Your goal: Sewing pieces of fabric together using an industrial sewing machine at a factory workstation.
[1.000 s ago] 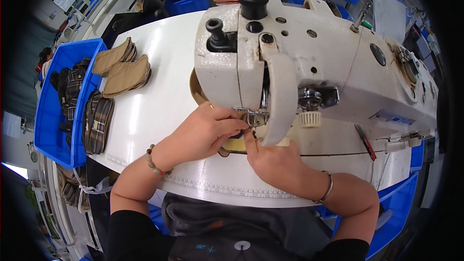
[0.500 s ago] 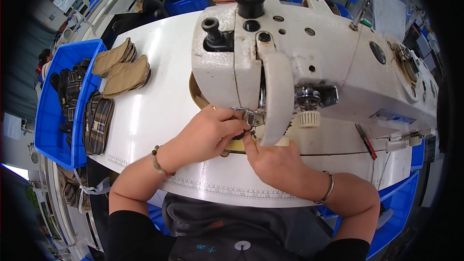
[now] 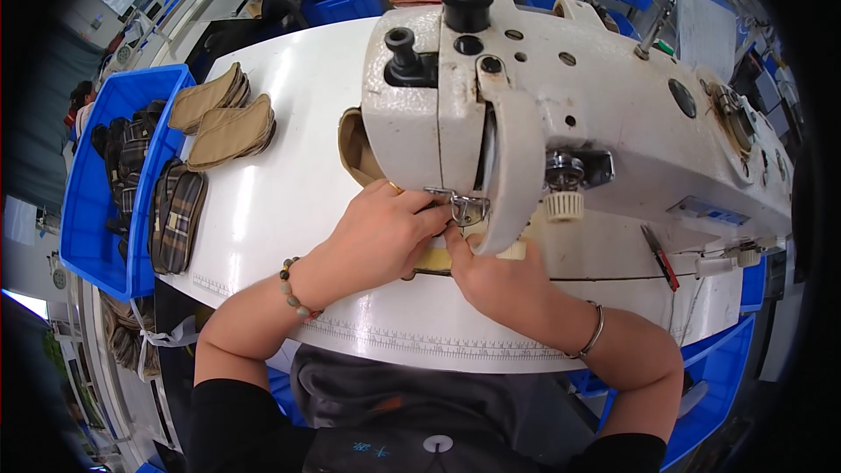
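At the sewing machine (image 3: 604, 114), my left hand (image 3: 372, 232) is closed, thumb and fingers pinching beside the metal presser foot (image 3: 470, 210). A curved tan fabric piece (image 3: 354, 147) stands up behind that hand and partly behind the machine head. It seems to run down to my fingertips, where the hands hide it. My right hand (image 3: 499, 285) is closed too, its fingertips meeting the left ones just in front of the presser foot. What it pinches is hidden. Under the hands a yellow strip (image 3: 434, 259) shows on the machine bed.
Stacked tan shaped pieces (image 3: 232, 133) lie at the table's left. Plaid pieces (image 3: 178, 219) lean by a blue bin (image 3: 79, 236) holding more dark plaid ones. Red-handled snips (image 3: 661, 261) lie at right. A printed ruler (image 3: 420, 346) follows the near edge.
The tan piece shows more to the left of the machine head. Both hands stay at the presser foot, with the left fingers slightly shifted. The whole view has moved slightly.
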{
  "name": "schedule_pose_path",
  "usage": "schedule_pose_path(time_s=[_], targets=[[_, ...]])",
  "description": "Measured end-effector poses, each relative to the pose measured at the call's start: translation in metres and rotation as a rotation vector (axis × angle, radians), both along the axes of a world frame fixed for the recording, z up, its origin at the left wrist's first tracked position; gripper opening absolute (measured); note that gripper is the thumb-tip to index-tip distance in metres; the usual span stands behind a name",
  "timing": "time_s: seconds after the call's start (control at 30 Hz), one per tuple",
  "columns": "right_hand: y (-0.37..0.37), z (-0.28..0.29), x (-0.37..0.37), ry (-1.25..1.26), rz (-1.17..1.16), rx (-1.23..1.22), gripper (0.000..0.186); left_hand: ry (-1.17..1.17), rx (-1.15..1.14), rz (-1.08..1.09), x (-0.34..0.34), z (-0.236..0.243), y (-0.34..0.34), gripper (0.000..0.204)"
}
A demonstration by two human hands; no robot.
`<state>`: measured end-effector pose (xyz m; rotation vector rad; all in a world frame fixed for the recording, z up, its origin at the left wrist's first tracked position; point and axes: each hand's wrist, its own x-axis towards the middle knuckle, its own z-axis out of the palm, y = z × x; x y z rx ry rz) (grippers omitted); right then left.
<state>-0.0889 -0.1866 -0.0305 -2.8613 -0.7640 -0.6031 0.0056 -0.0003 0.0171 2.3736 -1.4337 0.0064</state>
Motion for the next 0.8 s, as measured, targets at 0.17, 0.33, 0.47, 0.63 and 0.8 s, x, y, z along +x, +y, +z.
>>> schedule_pose_path(time_s=[0.17,0.33,0.47,0.63,0.8], targets=[[-0.001,0.003,0.003,0.023,-0.011,0.038,0.035,-0.025,0.035,0.03,-0.003,0.001,-0.003,0.03],[-0.003,0.004,0.004,-0.022,0.0,0.06,0.023,-0.031,0.027,0.026,-0.003,0.0,-0.003,0.031],[-0.005,-0.002,0.004,-0.038,-0.001,0.068,0.02,-0.043,0.049,0.038,-0.006,0.0,-0.002,0.033],[-0.007,-0.002,0.007,-0.001,0.0,0.143,0.012,-0.046,0.057,0.046,-0.007,-0.003,-0.003,0.035],[-0.01,0.0,0.011,0.065,-0.008,0.184,0.014,-0.104,0.057,0.035,-0.006,-0.007,-0.003,0.034]])
